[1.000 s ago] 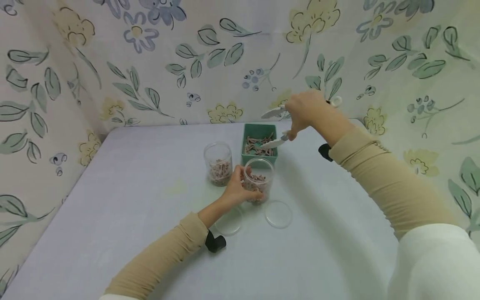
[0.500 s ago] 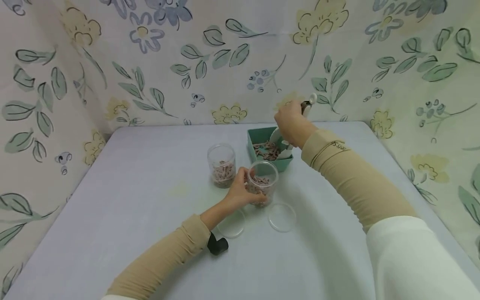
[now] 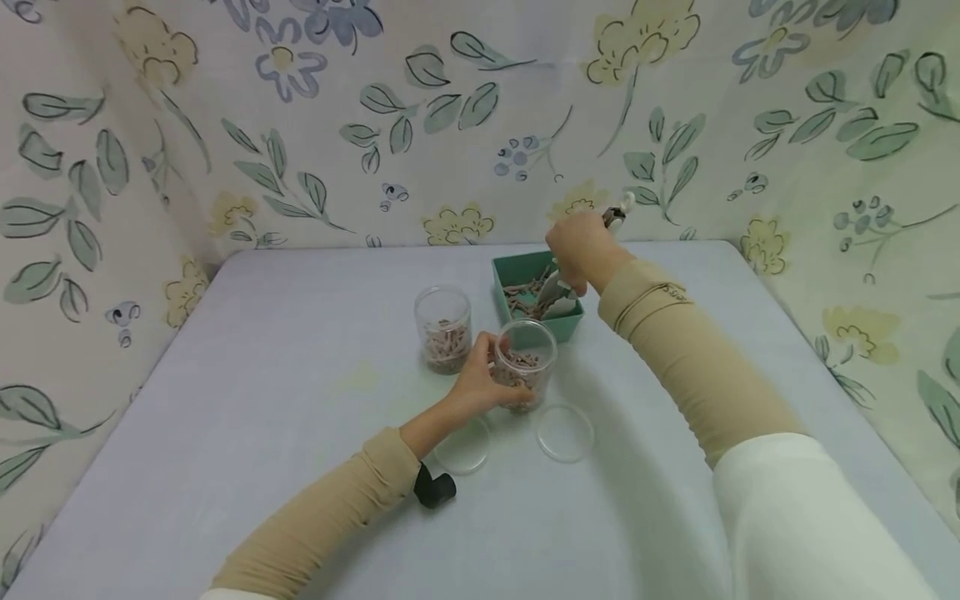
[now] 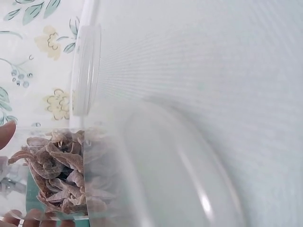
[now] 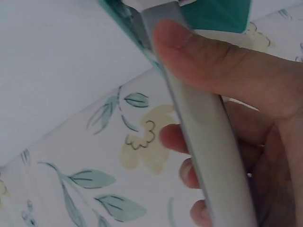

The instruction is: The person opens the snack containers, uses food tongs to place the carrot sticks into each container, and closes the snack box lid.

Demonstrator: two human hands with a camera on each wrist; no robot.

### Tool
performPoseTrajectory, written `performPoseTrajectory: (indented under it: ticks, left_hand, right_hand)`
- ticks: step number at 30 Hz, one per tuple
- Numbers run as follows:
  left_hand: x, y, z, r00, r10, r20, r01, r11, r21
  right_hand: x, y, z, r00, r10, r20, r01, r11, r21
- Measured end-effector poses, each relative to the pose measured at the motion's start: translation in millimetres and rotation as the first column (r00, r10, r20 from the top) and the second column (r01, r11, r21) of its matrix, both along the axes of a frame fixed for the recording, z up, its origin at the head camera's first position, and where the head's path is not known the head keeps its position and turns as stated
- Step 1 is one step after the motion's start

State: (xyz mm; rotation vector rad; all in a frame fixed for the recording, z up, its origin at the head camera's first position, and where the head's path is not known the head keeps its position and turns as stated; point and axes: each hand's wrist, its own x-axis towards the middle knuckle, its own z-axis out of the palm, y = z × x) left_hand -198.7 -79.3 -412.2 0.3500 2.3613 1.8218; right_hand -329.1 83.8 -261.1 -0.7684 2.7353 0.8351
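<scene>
- Nearest, two clear lids lie flat on the table [image 3: 300,392]: the left lid [image 3: 467,450] partly below the left wrist, the right lid [image 3: 565,433] fully visible. They are probably laid aside so the jars' mouths stay free; count, two.
- Beyond them, the left hand [image 3: 483,385] curls its thumb and fingers around the right jar [image 3: 534,379], presumably to steady it while it stands upright, uncapped, just nearer than the box.
- Slightly farther and to the left, the left jar [image 3: 444,325] stands upright, uncapped and unheld. Jars: two, each partly filled with brown pieces [image 4: 61,170], too many to count.
- Farther still sits one green box [image 3: 567,327], likely kept close to the jars for a short reach; more brown pieces lie inside.
- Over its right side, the right hand [image 3: 585,250] grips one pair of tongs [image 3: 553,292], tips low in the box. Their opening looks narrow; whether they pinch a piece cannot be told.
- Farthest hangs the floral cloth [image 3: 450,167].
</scene>
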Motion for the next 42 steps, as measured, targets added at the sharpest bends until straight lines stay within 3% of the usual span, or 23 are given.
performPoseTrajectory:
  ticks: [7,11,15,19,23,27,31,32,36,42]
  left_hand:
    - [-1.8,-1.0,0.0,1.000,0.011,0.012,-0.011,1.000,0.001]
    - [-2.1,-0.3,-1.6,1.000,0.018,0.017,-0.018,1.000,-0.006]
    - [-1.8,1.1,-1.4,0.999,0.013,0.029,-0.013,1.000,-0.010]
    - [-1.9,1.3,-0.9,1.000,0.009,0.029,-0.009,1.000,-0.009]
    - [-3.4,0.9,-1.9,1.000,0.004,0.021,-0.004,1.000,-0.004]
    - [-4.3,0.6,-2.8,1.000,0.002,0.030,-0.002,1.000,0.004]
    - [-3.7,0.5,-3.9,1.000,0.003,0.030,-0.003,1.000,0.007]
    - [-1.0,0.7,1.6,0.999,0.001,0.033,-0.002,1.000,0.010]
    - [0.0,1.3,5.3,1.000,0.003,0.017,-0.004,1.000,0.015]
    - [8.2,2.1,20.2,1.000,0.000,0.030,-0.001,1.000,0.016]
  right_hand:
    - [-0.1,32,-13.0,0.997,0.049,0.057,-0.038,0.983,-0.180]
    - [4.0,49,-20.2,0.994,0.037,0.105,-0.002,0.951,-0.310]
    - [7.3,70,-17.1,0.990,0.013,0.143,0.051,0.898,-0.438]
    - [12.5,92,-8.3,0.985,-0.003,0.172,0.099,0.827,-0.553]
    - [22.3,109,-1.1,0.977,-0.013,0.213,0.155,0.726,-0.670]
    - [39.9,120,2.3,0.973,0.022,0.231,0.165,0.636,-0.754]
    - [62.2,122,-1.6,0.960,0.072,0.271,0.182,0.577,-0.796]
    - [67.2,122,-3.1,0.957,0.086,0.278,0.181,0.573,-0.800]
    - [81.2,119,-9.3,0.953,0.141,0.269,0.143,0.574,-0.806]
    - [90.0,119,-16.0,0.959,0.151,0.239,0.106,0.591,-0.800]
